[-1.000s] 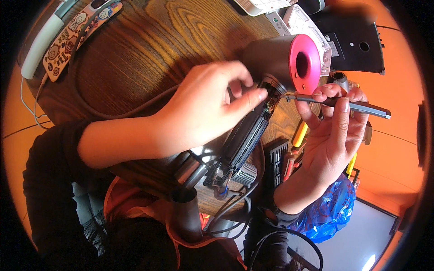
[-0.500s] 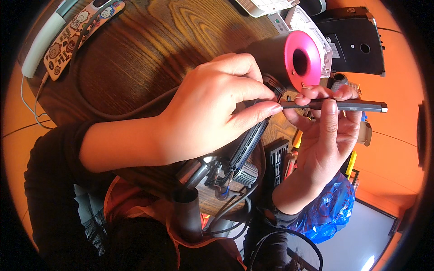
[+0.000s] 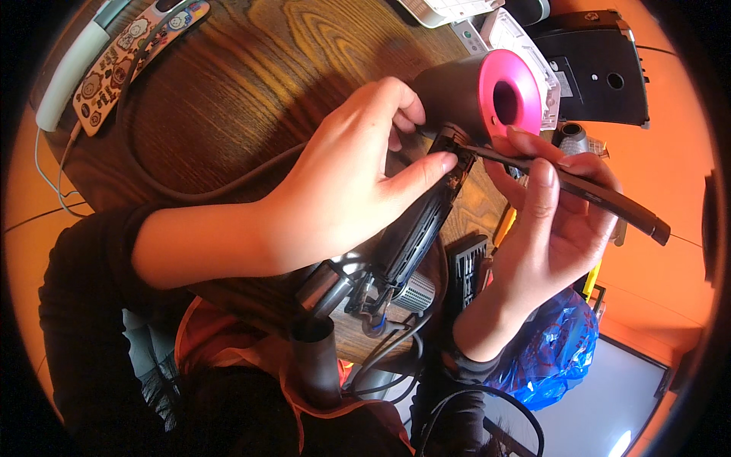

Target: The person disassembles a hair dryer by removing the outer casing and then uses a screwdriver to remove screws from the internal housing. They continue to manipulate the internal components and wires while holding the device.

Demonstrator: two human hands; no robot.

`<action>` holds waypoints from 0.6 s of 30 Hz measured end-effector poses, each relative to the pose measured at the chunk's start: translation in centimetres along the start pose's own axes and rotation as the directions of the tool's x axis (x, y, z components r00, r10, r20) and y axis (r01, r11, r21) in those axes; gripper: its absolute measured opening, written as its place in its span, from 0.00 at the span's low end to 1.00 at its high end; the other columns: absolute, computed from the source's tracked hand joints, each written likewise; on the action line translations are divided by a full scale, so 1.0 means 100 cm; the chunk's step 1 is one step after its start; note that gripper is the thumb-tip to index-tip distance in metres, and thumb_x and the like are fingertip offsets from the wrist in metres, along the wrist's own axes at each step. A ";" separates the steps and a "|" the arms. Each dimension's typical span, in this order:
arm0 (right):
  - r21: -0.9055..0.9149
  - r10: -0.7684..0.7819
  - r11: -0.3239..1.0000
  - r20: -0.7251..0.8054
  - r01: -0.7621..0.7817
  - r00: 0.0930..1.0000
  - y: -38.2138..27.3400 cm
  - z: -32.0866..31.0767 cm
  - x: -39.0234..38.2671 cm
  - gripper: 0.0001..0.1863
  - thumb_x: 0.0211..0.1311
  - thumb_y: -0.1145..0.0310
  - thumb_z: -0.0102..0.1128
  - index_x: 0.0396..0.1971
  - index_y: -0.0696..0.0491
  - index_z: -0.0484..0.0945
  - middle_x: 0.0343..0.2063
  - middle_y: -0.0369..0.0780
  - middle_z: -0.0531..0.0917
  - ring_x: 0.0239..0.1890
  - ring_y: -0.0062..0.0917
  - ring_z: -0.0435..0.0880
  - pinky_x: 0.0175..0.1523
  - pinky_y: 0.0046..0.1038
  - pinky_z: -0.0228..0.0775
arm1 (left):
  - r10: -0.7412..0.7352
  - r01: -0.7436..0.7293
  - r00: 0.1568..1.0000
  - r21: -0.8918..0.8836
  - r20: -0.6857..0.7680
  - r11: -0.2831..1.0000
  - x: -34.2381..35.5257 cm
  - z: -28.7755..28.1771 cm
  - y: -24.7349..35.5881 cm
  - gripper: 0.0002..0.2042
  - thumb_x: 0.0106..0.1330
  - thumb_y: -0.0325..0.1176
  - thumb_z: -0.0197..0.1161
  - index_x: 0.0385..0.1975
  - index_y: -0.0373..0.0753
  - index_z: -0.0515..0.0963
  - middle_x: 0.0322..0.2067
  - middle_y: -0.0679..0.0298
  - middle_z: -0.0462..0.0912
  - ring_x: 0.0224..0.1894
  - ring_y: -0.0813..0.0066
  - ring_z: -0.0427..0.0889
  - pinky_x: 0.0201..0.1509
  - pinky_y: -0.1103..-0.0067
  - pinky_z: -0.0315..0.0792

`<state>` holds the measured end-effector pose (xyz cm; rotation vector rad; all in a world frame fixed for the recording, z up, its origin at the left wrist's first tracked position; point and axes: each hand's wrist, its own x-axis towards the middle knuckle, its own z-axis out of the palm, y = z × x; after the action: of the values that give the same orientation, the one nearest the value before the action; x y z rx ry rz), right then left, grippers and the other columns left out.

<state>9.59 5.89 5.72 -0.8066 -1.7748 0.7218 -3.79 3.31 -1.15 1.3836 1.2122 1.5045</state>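
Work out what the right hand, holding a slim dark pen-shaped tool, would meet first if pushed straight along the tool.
The right hand would probably meet the upper end of the long black plastic handle, though the left thumb lies close and depth is unclear.

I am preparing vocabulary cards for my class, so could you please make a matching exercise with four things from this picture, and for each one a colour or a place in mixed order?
Things:
1. pen-shaped screwdriver
2. ring on the hair dryer
3. plastic bag
4. perforated cylinder

Colours and places:
A. pink
B. silvery, near the lower end of the black handle
C. in the right hand
D. blue, crinkled

Right pairs: 1-C, 2-A, 3-D, 4-B
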 end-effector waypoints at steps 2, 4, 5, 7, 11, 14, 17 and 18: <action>-0.017 -0.014 1.000 -0.002 0.014 1.000 0.002 0.002 -0.001 0.10 0.57 0.83 0.46 0.39 0.62 0.62 0.32 0.53 0.78 0.33 0.35 0.81 0.35 0.29 0.80 | -0.098 0.103 0.993 -0.077 0.065 0.992 0.000 0.001 0.000 0.17 0.52 0.32 0.65 0.39 0.36 0.67 0.30 0.68 0.73 0.30 0.84 0.72 0.27 0.88 0.65; -0.071 -0.008 0.997 -0.032 0.006 0.999 0.003 0.004 -0.001 0.10 0.56 0.83 0.48 0.39 0.63 0.63 0.32 0.52 0.78 0.33 0.34 0.81 0.35 0.29 0.80 | -0.145 0.149 0.977 -0.013 0.156 0.989 0.001 -0.002 0.001 0.18 0.52 0.31 0.65 0.40 0.35 0.67 0.30 0.67 0.74 0.29 0.83 0.72 0.26 0.87 0.66; -0.066 -0.024 0.998 -0.019 0.022 1.000 0.004 0.004 -0.001 0.10 0.56 0.83 0.48 0.39 0.63 0.63 0.32 0.52 0.78 0.33 0.34 0.81 0.35 0.29 0.80 | -0.162 0.162 0.968 0.018 0.190 0.987 0.001 -0.003 0.002 0.19 0.52 0.31 0.65 0.41 0.34 0.67 0.29 0.66 0.75 0.29 0.83 0.73 0.26 0.86 0.67; -0.092 -0.027 0.995 -0.009 0.027 1.000 0.005 0.004 -0.002 0.10 0.56 0.83 0.49 0.39 0.64 0.64 0.32 0.52 0.78 0.33 0.33 0.81 0.35 0.29 0.79 | -0.202 0.207 0.947 0.006 0.248 0.978 0.002 -0.005 0.005 0.20 0.52 0.31 0.65 0.42 0.33 0.66 0.30 0.64 0.76 0.30 0.82 0.74 0.27 0.84 0.69; -0.113 0.003 0.994 0.018 -0.001 1.000 0.005 0.003 -0.004 0.12 0.53 0.85 0.52 0.39 0.63 0.64 0.32 0.48 0.77 0.35 0.30 0.81 0.38 0.23 0.76 | -0.302 0.348 0.875 -0.057 0.378 0.936 0.002 -0.008 0.007 0.22 0.53 0.30 0.64 0.46 0.31 0.64 0.34 0.60 0.77 0.37 0.78 0.76 0.35 0.81 0.73; -0.114 -0.027 0.993 0.049 0.033 0.998 0.006 0.004 -0.004 0.12 0.54 0.84 0.51 0.39 0.64 0.64 0.33 0.50 0.76 0.34 0.31 0.81 0.37 0.24 0.77 | -0.340 0.540 0.754 -0.236 0.562 0.808 0.001 -0.004 0.005 0.24 0.54 0.29 0.63 0.50 0.32 0.61 0.39 0.59 0.76 0.41 0.77 0.75 0.44 0.79 0.72; -0.112 0.001 0.994 0.018 0.001 1.000 0.006 0.005 -0.005 0.18 0.52 0.86 0.52 0.44 0.63 0.60 0.35 0.48 0.75 0.35 0.30 0.80 0.39 0.23 0.76 | -0.280 0.592 0.671 -0.268 0.687 0.760 0.000 -0.001 0.001 0.25 0.55 0.27 0.62 0.51 0.32 0.60 0.42 0.59 0.74 0.44 0.76 0.74 0.48 0.78 0.70; -0.124 -0.031 0.992 -0.002 0.031 1.000 0.007 0.008 -0.005 0.20 0.54 0.85 0.51 0.47 0.61 0.58 0.33 0.50 0.77 0.34 0.31 0.81 0.37 0.24 0.77 | -0.274 0.612 0.660 -0.289 0.699 0.736 -0.001 -0.001 0.000 0.24 0.56 0.26 0.61 0.51 0.32 0.61 0.43 0.60 0.74 0.45 0.76 0.73 0.49 0.78 0.69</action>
<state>9.13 5.86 4.65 -0.8607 -1.8387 0.5936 -3.87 3.24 -1.16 0.9663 0.5995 0.7938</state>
